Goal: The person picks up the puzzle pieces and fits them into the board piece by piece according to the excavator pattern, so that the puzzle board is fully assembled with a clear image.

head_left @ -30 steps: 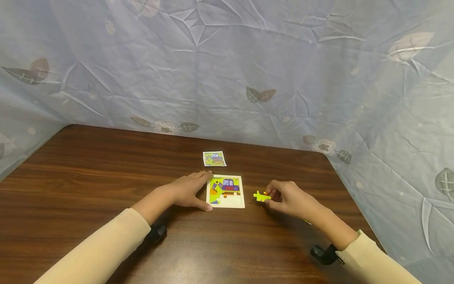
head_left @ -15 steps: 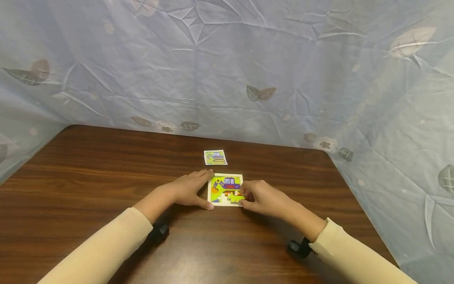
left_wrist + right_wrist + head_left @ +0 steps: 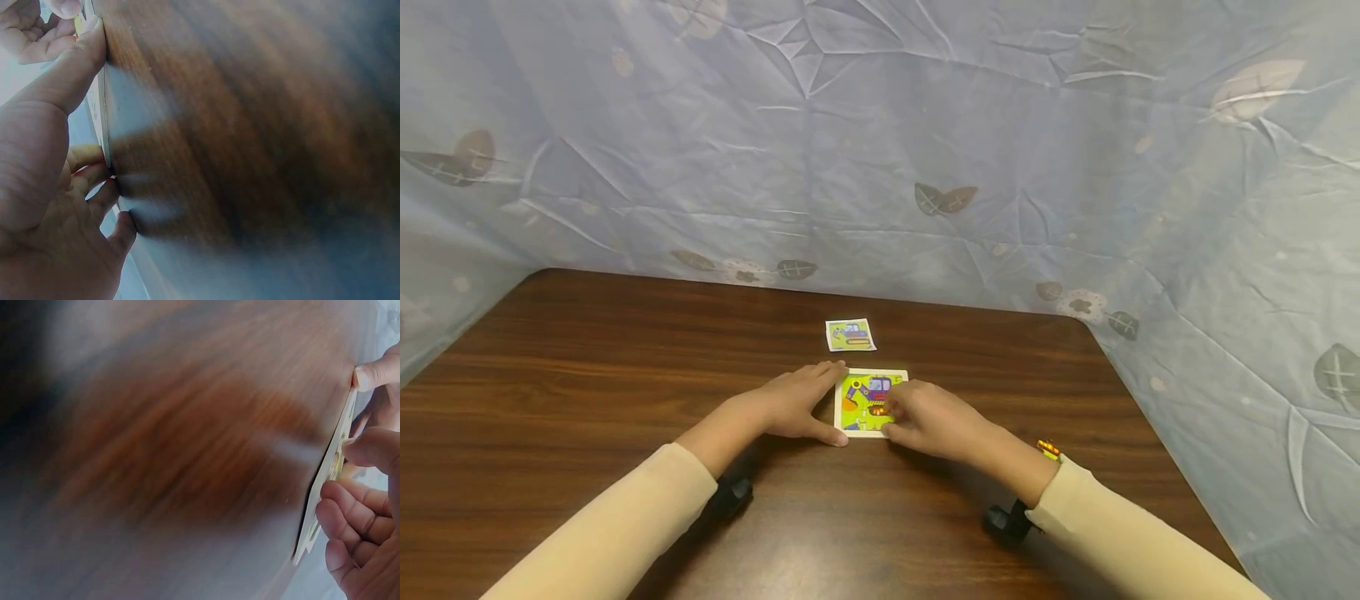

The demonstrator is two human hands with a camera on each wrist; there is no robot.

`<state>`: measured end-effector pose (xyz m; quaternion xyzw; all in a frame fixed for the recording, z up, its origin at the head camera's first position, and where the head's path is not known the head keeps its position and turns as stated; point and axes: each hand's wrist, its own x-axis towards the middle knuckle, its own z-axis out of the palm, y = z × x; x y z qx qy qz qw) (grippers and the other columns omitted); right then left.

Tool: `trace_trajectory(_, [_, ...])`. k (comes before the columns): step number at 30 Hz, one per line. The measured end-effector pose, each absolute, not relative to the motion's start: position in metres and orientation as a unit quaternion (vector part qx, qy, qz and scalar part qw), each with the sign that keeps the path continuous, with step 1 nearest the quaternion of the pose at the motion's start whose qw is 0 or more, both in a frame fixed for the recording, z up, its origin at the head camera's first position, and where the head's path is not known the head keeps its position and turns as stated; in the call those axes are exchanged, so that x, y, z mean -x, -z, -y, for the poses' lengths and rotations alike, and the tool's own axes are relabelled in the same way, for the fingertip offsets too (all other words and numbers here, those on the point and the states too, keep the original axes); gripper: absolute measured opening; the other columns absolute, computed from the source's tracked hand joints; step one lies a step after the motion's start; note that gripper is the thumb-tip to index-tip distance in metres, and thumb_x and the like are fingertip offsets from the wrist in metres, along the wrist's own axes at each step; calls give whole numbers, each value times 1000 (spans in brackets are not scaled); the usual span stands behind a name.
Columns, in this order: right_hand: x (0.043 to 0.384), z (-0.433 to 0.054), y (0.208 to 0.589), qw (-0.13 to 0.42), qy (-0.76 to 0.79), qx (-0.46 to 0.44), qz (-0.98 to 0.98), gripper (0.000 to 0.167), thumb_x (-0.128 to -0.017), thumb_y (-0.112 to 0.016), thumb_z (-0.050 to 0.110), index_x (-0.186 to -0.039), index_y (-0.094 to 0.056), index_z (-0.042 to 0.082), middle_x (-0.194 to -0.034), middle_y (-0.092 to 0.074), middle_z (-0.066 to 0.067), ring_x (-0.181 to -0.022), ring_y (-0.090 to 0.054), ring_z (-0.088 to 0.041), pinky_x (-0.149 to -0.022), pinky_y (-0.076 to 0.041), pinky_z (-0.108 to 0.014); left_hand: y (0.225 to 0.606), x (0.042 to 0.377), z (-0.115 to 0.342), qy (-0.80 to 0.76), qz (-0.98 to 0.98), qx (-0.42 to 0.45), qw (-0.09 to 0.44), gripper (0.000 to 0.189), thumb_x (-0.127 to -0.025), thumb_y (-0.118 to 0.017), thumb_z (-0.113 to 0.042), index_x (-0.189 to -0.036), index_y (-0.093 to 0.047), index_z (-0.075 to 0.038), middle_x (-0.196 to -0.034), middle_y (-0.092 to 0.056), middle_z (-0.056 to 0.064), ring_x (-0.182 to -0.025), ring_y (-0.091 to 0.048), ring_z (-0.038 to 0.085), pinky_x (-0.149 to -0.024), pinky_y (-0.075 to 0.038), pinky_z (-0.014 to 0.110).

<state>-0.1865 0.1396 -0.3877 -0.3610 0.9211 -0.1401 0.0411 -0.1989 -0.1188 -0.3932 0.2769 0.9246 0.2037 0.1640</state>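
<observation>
A square jigsaw puzzle tray [image 3: 880, 372] with a pale rim and a digger picture lies on the table in the head view. My left hand [image 3: 793, 402] rests along its left side, thumb at the near corner and fingertips at the far corner, fingers spread and fairly straight. Over the tray's lower right part, my right hand [image 3: 936, 421] pinches a yellow-green puzzle piece between thumb and fingers; these mostly cover the piece. The right wrist view shows the right thumb and fingers [image 3: 340, 519] close over the tray's face.
A small picture card [image 3: 851, 335] of the same digger lies beyond the tray. Another loose puzzle piece [image 3: 1048, 450], red and yellow, shows beside the right forearm, partly hidden. The brown table [image 3: 625, 358] meets a grey-blue patterned curtain [image 3: 880, 167] at the back and sides.
My right hand has carried the puzzle piece leftward from the table onto the tray, then slightly further left into its lower part. My left hand has stayed at the tray's left side.
</observation>
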Motion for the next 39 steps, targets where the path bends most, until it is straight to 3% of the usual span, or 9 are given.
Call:
trace_trajectory(12, [187,-134,386,62,139,345,-926,21,-93,-79,19,-106,-72,5,-98,-76,-4,-91,-69,-13,-82,-62,-32,393,199,119,-198,-926,-280,159,106,-89,-78,-57,-165,-27,-5,-174,-24,18,-161,-25,43,-128,-25,66])
trace_trajectory(18, [186,-133,385,66,135,342,-928,25,-93,-79,21,-110,-71,4,-98,-73,-3,-89,-64,-12,-81,-59,-32,394,199,120,-198,-927,-278,156,106,-89,-78,-57,-165,-27,-4,-174,-25,18,-160,-26,43,-128,-26,66])
trace_trajectory(26, [184,-136,385,42,129,360,-923,28,-94,-79,22,-115,-72,6,-111,-73,-6,-103,-68,-18,-91,-61,-37,393,199,121,-202,-926,-279,154,105,-89,-78,-57,-165,-28,-4,-174,-25,18,-160,-26,43,-127,-27,67])
trace_trajectory(32, [185,-137,388,35,126,396,-909,19,-98,-75,22,-113,-77,11,-112,-72,-2,-102,-66,-13,-92,-59,-34,394,199,121,-204,-925,-283,152,105,-89,-78,-56,-165,-28,-3,-174,-26,19,-160,-27,43,-127,-27,67])
trace_trajectory(39, [185,-135,388,41,121,399,-908,21,-99,-74,21,-116,-78,11,-115,-72,-3,-102,-64,-12,-90,-59,-31,394,198,121,-204,-925,-285,148,106,-89,-79,-56,-164,-28,-2,-173,-27,19,-160,-28,43,-126,-28,67])
